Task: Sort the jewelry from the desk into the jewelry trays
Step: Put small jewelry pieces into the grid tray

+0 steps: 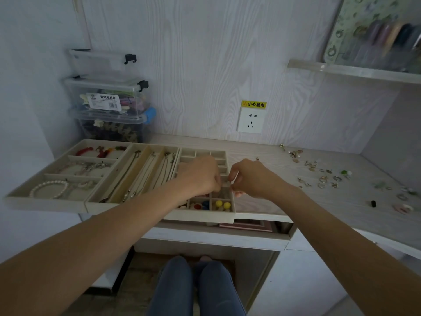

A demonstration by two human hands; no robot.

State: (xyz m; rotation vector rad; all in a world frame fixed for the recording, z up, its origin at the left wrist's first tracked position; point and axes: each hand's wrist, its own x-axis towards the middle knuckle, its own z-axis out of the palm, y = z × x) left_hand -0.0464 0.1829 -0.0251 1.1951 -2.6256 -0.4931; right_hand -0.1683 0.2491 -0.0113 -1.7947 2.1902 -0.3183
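Nearest, knees in jeans (196,286) under the desk (262,147). Both hands are over the small-compartment tray (200,216), yellow beads (222,204) in its front cells. The left hand (200,176) has its fingers curled down into the tray, and the right hand (248,179) pinches fingertips together beside it; whatever they hold is too small to tell. Leftward sit the necklace tray (132,176) and bracelet tray (45,199). Loose rings and earrings (323,179) are scattered on the desk to the right. Behind, stacked clear boxes (109,99) and a wall socket (251,120)
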